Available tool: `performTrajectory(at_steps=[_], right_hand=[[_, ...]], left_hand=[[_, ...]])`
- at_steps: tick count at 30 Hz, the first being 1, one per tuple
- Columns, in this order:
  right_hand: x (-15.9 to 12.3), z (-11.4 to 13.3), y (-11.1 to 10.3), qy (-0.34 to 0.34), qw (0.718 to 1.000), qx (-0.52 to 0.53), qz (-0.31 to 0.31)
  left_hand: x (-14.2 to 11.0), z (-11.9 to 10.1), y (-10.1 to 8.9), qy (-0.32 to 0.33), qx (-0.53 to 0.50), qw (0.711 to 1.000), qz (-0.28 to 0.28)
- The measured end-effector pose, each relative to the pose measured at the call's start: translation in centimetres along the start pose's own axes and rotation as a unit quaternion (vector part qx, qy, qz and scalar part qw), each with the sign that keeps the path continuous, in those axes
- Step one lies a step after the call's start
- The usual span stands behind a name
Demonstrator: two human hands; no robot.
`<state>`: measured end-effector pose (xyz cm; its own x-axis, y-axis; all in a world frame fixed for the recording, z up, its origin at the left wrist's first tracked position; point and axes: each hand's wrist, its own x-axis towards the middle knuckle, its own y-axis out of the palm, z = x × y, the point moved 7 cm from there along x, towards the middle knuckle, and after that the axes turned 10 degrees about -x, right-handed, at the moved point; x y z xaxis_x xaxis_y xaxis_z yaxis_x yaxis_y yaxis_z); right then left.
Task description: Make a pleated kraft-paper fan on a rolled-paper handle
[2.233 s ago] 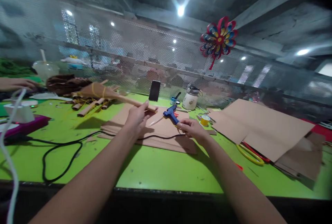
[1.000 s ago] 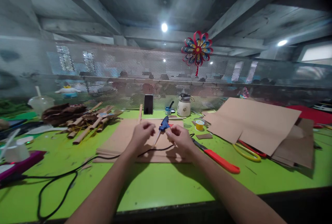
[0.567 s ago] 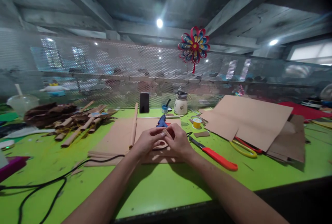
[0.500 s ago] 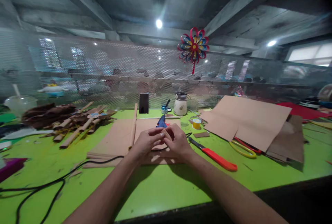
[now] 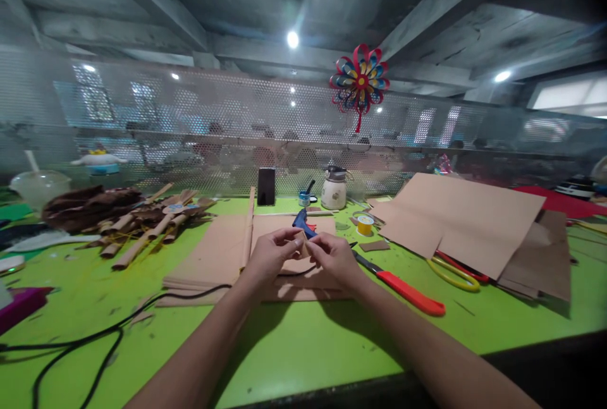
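Observation:
Between my two hands, over a stack of brown kraft paper [image 5: 199, 257], is a small folded piece of kraft paper [image 5: 304, 246]. My left hand [image 5: 275, 254] pinches its left side with thumb and fingers. On the other side my right hand [image 5: 334, 257] grips its edge, fingertips close to those of the left. Just beyond the fingers lies a blue glue gun [image 5: 303, 222] with a red trigger, partly hidden by the hands. A rolled paper tube [image 5: 248, 225] rests on the stack to the left of my left hand.
A red-handled utility knife [image 5: 410, 292], yellow-and-red-handled scissors [image 5: 453, 275] and large kraft sheets [image 5: 467, 219] lie at right. A yellow spool [image 5: 365, 225], jar [image 5: 304, 198], kettle-like bottle [image 5: 334, 191] and phone [image 5: 266, 186] stand behind. Paper tubes [image 5: 152, 232] and a black cable [image 5: 156, 298] occupy the left.
The small paper piece has been turned and its face now shows more between my fingers. My right hand has shifted slightly right, and the view has moved a little.

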<state>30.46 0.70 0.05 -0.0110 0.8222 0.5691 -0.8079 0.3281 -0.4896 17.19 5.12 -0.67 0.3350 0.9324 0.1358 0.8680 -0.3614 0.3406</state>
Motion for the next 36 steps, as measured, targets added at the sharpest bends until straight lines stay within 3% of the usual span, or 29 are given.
performTrajectory(at_steps=[8,17,24,29,36], right_hand=[[-0.2,0.5,-0.2,-0.029,0.998,-0.055,-0.008],[0.1,0.0,-0.1,0.024,0.999,-0.025,0.030],[0.3,0.0,-0.2,0.046,0.998,-0.006,0.045],[0.4,0.1,-0.4,0.023,0.998,-0.029,0.046],[0.3,0.9,-0.7,-0.064,0.989,-0.122,0.045]], left_hand=[[0.0,0.2,0.1,0.027,0.025,0.999,-0.005],[0.3,0.8,0.0,0.029,0.033,0.999,0.020],[0.4,-0.1,0.2,0.054,0.037,0.998,0.026],[0.3,-0.6,0.6,0.073,0.052,0.995,0.044],[-0.3,0.1,1.5,0.026,0.105,0.988,0.111]])
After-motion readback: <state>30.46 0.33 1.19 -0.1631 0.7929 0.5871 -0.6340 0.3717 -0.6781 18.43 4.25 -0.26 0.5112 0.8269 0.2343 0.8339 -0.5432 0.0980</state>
